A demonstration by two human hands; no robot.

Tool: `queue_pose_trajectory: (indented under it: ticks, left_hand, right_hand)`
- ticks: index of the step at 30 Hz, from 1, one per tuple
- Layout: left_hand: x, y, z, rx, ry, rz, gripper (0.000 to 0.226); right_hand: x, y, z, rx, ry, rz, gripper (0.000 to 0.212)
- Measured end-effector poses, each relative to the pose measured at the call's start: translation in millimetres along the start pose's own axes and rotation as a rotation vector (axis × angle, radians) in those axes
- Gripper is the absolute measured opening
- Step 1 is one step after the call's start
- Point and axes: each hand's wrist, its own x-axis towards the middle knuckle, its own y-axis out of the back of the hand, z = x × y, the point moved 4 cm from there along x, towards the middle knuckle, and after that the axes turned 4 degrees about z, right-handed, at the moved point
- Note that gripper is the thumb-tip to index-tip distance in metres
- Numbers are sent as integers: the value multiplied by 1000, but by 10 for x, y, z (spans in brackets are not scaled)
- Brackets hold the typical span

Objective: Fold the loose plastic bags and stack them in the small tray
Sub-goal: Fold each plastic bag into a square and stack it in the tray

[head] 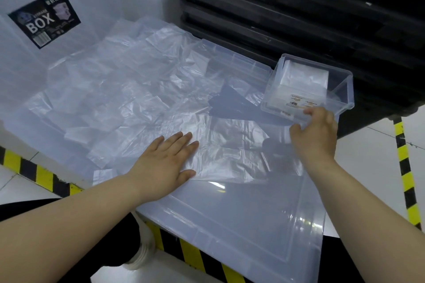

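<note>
Hands on one bag [230, 145]: our left hand [165, 163] lies flat on it, fingers spread; our right hand [315, 133] pinches its right edge, just beside the tray [343, 93]. Tray holds a stack of folded bags [296, 73]. Loose bags [115, 89] cover the clear lid [230, 213].

Thin, crinkled clear plastic bags [142, 89] lie on a glossy, smooth translucent plastic lid [241, 213].
</note>
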Motion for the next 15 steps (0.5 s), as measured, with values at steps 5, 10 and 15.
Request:
queue_pose_trajectory:
  ticks: [5,10,15]
  left_hand:
    - [9,0,-31,24,-28,113,103]
    - [23,-67,-35,46,-24,136,75]
    - [-3,-82,-53,-27,35,49,104]
  right_hand:
    - [-789,-429,-503,5,684,-142,42]
    - [-1259,-798,-499,-245,919,-357,57]
    - [-1087,-754,-361,-455,863,-481,70]
